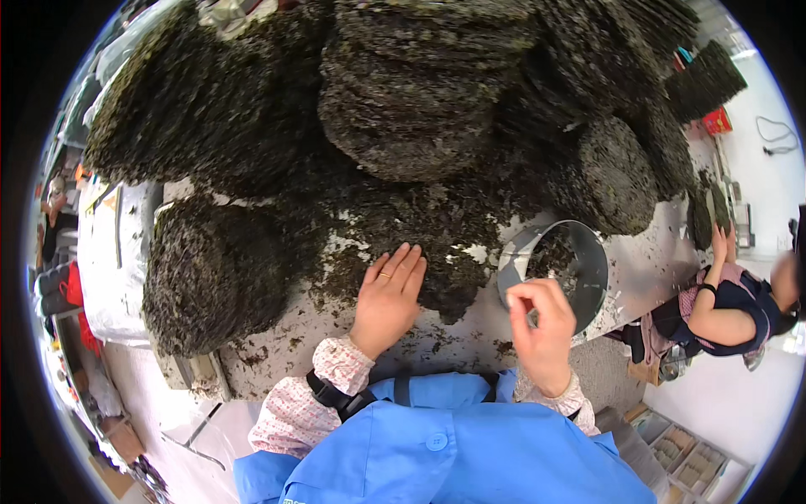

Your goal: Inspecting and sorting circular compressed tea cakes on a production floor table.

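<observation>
Dark, flaky dried seaweed (pixel 378 217) lies loose in the middle of a light tabletop (pixel 352 334). My left hand (pixel 390 296), with a ring on one finger, rests palm down on the near edge of this material, its fingers fairly straight. To the right, my right hand (pixel 541 327) is raised at the near rim of a round grey metal ring or container (pixel 592 283), thumb and fingertips brought together; whether a small piece is pinched between them cannot be told. Bits of the same dark material show inside the round wall.
Tall stacks of pressed dark sheets (pixel 422 94) stand along the far side. One round bundle (pixel 214 271) sits at left, another (pixel 617 176) at right. At the far right, a co-worker (pixel 730 309) touches a dark piece on the table. Plastic-covered goods (pixel 119 264) are at left.
</observation>
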`<act>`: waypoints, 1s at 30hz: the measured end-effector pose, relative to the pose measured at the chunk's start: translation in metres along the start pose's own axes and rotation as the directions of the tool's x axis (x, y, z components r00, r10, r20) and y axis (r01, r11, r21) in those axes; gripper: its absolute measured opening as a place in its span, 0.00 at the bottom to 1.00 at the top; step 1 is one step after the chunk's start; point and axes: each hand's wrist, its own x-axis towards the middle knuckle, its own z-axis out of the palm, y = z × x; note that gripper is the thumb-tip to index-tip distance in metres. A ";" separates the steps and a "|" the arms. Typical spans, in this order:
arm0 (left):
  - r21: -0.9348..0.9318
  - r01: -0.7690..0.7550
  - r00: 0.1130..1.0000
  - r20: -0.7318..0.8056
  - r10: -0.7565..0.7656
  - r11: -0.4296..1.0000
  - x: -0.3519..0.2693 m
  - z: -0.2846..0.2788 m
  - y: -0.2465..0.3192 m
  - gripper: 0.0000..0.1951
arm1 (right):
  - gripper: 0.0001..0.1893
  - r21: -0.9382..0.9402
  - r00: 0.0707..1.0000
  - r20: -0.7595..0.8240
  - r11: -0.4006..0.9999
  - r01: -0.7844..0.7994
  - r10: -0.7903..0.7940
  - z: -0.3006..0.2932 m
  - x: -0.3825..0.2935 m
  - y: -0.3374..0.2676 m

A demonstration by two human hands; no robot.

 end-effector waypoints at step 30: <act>-0.909 0.242 0.677 -0.093 -0.730 0.340 -0.025 -0.070 -0.016 0.19 | 0.17 -0.566 0.991 -0.067 0.813 -0.134 0.116 -0.069 -0.001 0.084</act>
